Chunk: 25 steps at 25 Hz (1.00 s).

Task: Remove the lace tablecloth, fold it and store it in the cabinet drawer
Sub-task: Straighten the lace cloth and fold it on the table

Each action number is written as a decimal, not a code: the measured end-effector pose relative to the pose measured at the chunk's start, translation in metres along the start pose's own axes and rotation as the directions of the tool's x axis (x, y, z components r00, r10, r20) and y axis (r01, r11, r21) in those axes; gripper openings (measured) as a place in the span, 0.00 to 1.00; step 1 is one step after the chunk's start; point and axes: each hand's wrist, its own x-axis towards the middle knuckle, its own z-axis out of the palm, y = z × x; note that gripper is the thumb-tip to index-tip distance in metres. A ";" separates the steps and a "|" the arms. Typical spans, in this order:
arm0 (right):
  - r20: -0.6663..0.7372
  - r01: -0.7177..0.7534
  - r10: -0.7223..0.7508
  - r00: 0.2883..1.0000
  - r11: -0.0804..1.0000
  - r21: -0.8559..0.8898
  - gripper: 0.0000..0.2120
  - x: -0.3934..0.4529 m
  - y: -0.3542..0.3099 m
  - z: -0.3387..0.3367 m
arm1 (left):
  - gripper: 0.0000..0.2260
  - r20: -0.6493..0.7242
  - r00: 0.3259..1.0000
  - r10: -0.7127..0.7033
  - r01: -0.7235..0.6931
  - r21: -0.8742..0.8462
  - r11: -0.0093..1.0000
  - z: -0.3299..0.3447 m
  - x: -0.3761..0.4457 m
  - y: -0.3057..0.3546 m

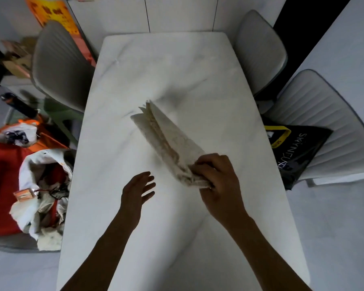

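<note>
The cloth (168,141), folded into a long narrow bundle, is held over the middle of the white bench (147,66), its near end pinched in the grip of the right hand (216,181) and its far end angled away to the left. The left hand (136,194) is held just beside it over the bench, fingers spread, touching nothing. Grey chairs (59,66) are seen on both sides; a black bag (298,152) lies on the near right one.
</note>
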 end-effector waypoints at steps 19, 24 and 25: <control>0.276 -0.741 0.800 0.533 0.599 -0.304 0.08 -0.195 0.087 0.016 | 0.06 -0.100 0.986 0.131 -0.022 0.709 0.704 0.007 -0.062 -0.138; 0.456 -0.893 0.825 0.334 0.432 -0.127 0.18 -0.225 0.069 0.008 | 0.09 -0.001 0.999 0.051 -0.038 0.651 0.758 -0.019 -0.070 -0.139; 0.484 -0.883 0.802 0.351 0.455 -0.113 0.22 -0.235 0.063 0.004 | 0.09 0.068 0.990 0.121 -0.131 0.741 0.659 -0.032 -0.075 -0.140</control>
